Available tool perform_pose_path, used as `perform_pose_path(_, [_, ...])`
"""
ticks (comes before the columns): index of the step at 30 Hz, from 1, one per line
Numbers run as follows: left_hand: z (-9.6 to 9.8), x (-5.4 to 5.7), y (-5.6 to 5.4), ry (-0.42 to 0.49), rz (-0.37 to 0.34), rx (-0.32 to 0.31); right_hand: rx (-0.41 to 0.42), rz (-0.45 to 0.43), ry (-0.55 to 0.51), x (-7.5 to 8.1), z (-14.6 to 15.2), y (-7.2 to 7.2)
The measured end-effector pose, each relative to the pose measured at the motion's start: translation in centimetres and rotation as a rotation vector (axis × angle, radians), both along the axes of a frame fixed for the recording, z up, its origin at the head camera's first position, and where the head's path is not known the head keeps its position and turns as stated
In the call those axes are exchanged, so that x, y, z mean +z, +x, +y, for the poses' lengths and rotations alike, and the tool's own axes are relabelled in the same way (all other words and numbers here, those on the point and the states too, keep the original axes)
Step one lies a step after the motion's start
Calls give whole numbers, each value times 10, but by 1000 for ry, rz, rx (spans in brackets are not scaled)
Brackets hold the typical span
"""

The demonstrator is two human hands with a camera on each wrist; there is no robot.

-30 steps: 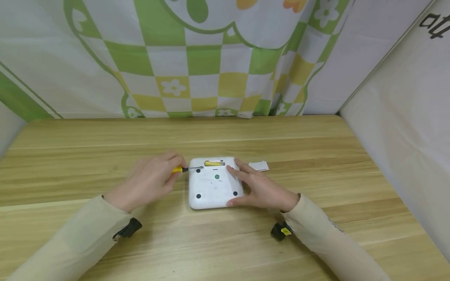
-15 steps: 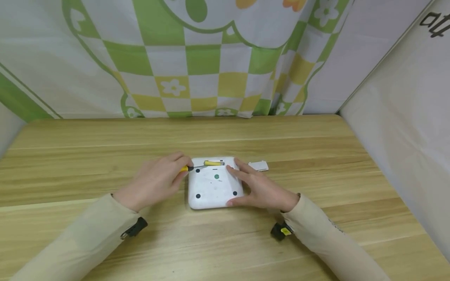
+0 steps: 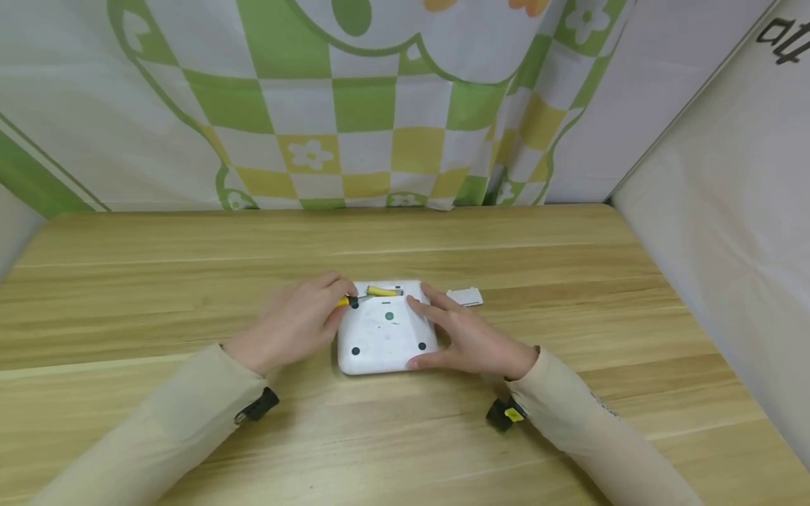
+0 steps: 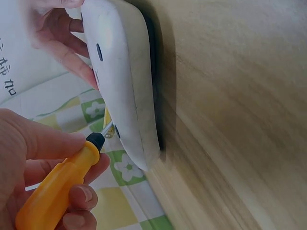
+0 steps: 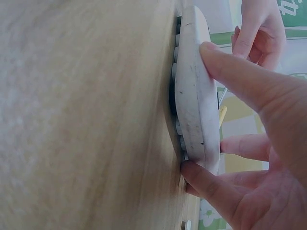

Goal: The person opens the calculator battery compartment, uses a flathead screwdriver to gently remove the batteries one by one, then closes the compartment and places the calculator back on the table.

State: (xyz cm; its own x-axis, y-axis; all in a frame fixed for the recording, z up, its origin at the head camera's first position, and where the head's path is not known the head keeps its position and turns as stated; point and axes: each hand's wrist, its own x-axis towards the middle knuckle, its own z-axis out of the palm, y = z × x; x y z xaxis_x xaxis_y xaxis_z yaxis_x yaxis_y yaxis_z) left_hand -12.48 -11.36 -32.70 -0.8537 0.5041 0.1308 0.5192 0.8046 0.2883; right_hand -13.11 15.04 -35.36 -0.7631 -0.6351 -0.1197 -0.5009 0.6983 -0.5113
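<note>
While the right hand (image 3: pixel 474 339) holds a white device (image 3: pixel 384 348) by its right side, the left hand (image 3: pixel 291 323) grips a screwdriver (image 4: pixel 50 196), thumb and fingers curled round its yellow handle close to the black collar. From where I stand, the device lies back side up near the middle of the wooden table (image 3: pixel 392 450), with keys (image 5: pixel 175 69) peeping out along its underside. The right hand's fingers are spread: the thumb sits at the near corner, one fingertip rests on the back, and others wrap the far corner. The metal shaft slants low over the back towards the left end of a yellow battery (image 3: pixel 382 291), which tilts up there; whether the tip touches it, I can't tell. A small white cover (image 3: pixel 465 297) lies on the table just beyond the right fingers, apart from the device. Behind the table hangs a cloth (image 3: pixel 365 105) checked in green, yellow and white.
</note>
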Motion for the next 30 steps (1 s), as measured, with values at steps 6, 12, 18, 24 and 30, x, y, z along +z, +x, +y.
perform_pose_path(6, [4,-2,-2,19,-14,-1,-2,-4,-1,0,0,-1])
perform_pose_path(12, [5,-3,-2,31,7,-7,-4,-1,0,1,0,-1])
perform_pose_path(18, [4,-5,-1,67,32,-15,-3,-2,5,0,0,-1])
perform_pose_path(24, [4,-4,-1,74,31,-10,-4,-5,-1,0,0,-1])
perform_pose_path(30, [4,-5,0,69,37,-11,-4,-1,-1,0,1,0])
